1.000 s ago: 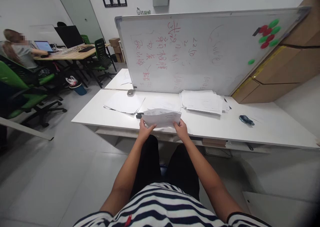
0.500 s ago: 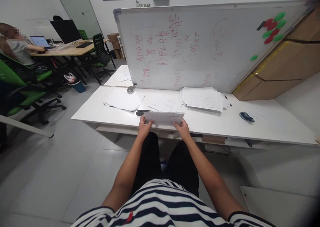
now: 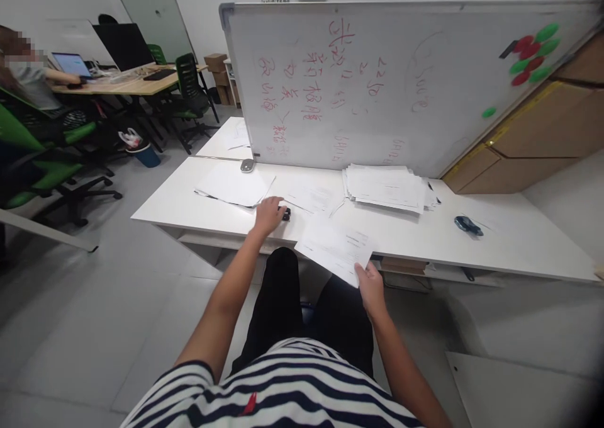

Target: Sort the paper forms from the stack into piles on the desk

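Observation:
Printed white paper sheets are pinched at their near right corner by my right hand. They slant over the desk's front edge, their far part above the desktop. My left hand is closed over a black stapler lying on the desk; only its right end shows past the fingers. Left of that hand is a stack of white paper. Loose sheets lie just behind the held ones. Farther right sits a thicker, uneven paper pile.
The white desk carries a computer mouse at the back and a dark blue tool at right. A whiteboard stands along its rear, beside cardboard boxes. Another person sits at a desk far left.
My left hand has let go of the paper and moved onto the stapler. My right hand has drawn the sheets rightward and nearer, tilting them to show their printed face.

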The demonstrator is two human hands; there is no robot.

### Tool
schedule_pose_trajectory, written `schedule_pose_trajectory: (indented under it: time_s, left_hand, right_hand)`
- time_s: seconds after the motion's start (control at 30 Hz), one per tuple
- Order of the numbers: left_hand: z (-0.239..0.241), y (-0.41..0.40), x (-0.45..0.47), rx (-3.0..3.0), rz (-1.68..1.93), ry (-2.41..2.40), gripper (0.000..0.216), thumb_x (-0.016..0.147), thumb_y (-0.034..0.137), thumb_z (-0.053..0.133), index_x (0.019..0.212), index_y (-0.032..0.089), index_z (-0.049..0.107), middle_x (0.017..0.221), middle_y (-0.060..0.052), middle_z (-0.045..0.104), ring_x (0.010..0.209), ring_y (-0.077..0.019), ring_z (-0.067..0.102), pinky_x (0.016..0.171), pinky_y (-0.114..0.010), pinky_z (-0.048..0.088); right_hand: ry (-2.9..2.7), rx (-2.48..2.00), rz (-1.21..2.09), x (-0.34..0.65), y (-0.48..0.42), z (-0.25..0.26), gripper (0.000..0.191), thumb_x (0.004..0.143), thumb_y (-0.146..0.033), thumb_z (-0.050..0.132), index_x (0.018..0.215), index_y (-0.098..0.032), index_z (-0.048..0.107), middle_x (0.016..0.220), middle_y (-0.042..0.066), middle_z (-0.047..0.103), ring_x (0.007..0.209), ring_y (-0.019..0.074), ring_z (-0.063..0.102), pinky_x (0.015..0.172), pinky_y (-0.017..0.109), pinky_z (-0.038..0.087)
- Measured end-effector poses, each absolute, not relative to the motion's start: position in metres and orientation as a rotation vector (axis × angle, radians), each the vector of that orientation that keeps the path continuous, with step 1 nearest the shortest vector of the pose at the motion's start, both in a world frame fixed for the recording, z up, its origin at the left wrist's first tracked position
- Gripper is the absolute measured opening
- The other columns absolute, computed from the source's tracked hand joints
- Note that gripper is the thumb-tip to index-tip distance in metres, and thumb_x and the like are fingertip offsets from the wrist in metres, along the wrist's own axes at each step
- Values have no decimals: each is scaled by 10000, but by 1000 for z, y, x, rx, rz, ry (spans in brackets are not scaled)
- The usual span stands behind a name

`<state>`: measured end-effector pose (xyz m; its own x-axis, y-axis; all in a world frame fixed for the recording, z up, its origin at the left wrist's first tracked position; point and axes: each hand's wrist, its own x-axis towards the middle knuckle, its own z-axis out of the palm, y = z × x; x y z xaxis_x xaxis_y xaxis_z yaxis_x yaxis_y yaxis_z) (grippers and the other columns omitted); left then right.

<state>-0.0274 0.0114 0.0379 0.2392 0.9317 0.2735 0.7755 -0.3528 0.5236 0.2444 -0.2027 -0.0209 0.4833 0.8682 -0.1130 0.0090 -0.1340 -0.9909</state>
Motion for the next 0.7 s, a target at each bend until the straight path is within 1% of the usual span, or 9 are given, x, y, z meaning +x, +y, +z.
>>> schedule_pose_trajectory:
  time_s: [0.07, 0.1, 0.17, 0.2, 0.37, 0.5, 0.57, 0.63, 0.7]
  left_hand:
    - [35, 34, -38, 2298, 546, 1737, 390, 856, 407, 511, 1179, 196, 565, 1313, -132, 536, 1282, -323, 392, 1033, -474, 310]
    - [31, 41, -42, 2287, 428, 1762, 393, 857, 434, 502, 1161, 196, 576, 1294, -131, 551, 1267, -325, 406, 1021, -475, 317]
    - [22, 45, -48, 2293, 343, 1753, 392, 873, 467, 462, 1131, 200, 589, 1223, -121, 596, 1200, -304, 467, 1002, -456, 332]
    - [16, 42, -49, 2321, 384, 1731, 389, 881, 468, 447, 1125, 201, 588, 1188, -115, 612, 1165, -289, 492, 1001, -445, 332]
    - [-3, 0, -58, 2389, 854, 1610, 383, 855, 412, 519, 1170, 194, 526, 1203, -110, 576, 1156, -257, 475, 1027, -407, 321]
    - [4, -21, -62, 2254, 901, 1623, 410, 810, 453, 583, 1145, 224, 530, 1188, -86, 582, 1160, -253, 479, 1059, -421, 277]
    - [13, -21, -59, 2170, 894, 1641, 356, 843, 491, 527, 1103, 251, 558, 1159, -62, 607, 1144, -243, 497, 1093, -445, 209]
    - [24, -15, -53, 2099, 933, 1670, 323, 904, 483, 414, 1058, 260, 588, 1129, -49, 631, 1129, -231, 510, 1104, -453, 170]
    - [33, -7, -46, 2101, 949, 1656, 370, 937, 465, 328, 1040, 251, 611, 1108, -55, 646, 1102, -226, 524, 1076, -431, 218]
  right_hand:
    - [-621, -1442, 1056, 240, -217, -21, 452, 741, -461, 653, 1099, -187, 622, 1025, 85, 702, 732, 210, 639, 564, 310, 500]
    - [-557, -1408, 1115, 238, -222, -20, 449, 726, -448, 673, 1089, -189, 623, 985, 76, 707, 649, 184, 616, 483, 280, 462]
    - [-470, -1354, 1189, 233, -228, -16, 417, 697, -419, 708, 1038, -190, 636, 912, 57, 709, 538, 136, 553, 393, 238, 380]
    - [-443, -1331, 1208, 231, -229, -13, 397, 687, -407, 720, 1010, -189, 644, 883, 49, 708, 508, 118, 524, 373, 225, 353]
    - [-429, -1267, 1267, 223, -226, 3, 379, 689, -372, 728, 1009, -181, 656, 898, 43, 699, 491, 86, 476, 351, 204, 328]
    - [-465, -1307, 1254, 219, -215, 9, 398, 676, -369, 727, 1010, -163, 658, 931, 60, 703, 503, 94, 491, 349, 206, 338]
    - [-480, -1319, 1241, 217, -207, 9, 411, 669, -378, 720, 1015, -165, 656, 946, 65, 706, 507, 104, 504, 347, 212, 342]
    - [-506, -1336, 1233, 215, -198, 8, 431, 670, -392, 705, 1037, -172, 651, 943, 66, 713, 495, 114, 515, 345, 222, 342]
    - [-552, -1357, 1230, 211, -189, 5, 451, 683, -410, 682, 1067, -176, 643, 937, 68, 721, 487, 130, 534, 349, 235, 349]
